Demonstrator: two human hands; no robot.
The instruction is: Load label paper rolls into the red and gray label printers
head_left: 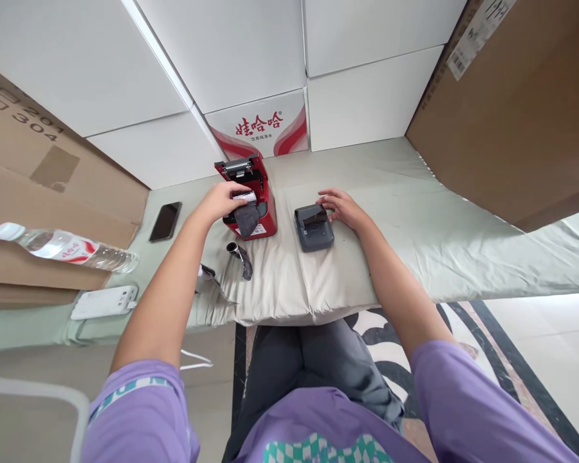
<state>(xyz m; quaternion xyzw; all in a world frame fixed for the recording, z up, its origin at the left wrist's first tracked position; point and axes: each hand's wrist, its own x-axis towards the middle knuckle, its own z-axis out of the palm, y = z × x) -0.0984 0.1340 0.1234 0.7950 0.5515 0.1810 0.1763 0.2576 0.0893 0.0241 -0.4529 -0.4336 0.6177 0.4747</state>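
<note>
A red printer (270, 218) stands on the cloth-covered surface with its lid raised. My left hand (220, 200) has its fingers closed on a paper roll (244, 196) at the printer's open bay. From the roll a dark strip (247, 220) hangs over the printer's front. To the right lies a small dark grey device (315, 236), which looks like a portable printer. My right hand (343, 208) is at its upper right corner, fingers spread and not wrapped round it. Nearer me, a small roll with a dark tail (244, 260) lies loose.
A dark phone (166, 222), a water bottle (72, 247) and a white power bank-like block (103, 302) lie at left. Another curled strip (215, 281) is near the front edge. Cardboard boxes (521, 122) flank both sides; white boxes (361, 103) stand behind.
</note>
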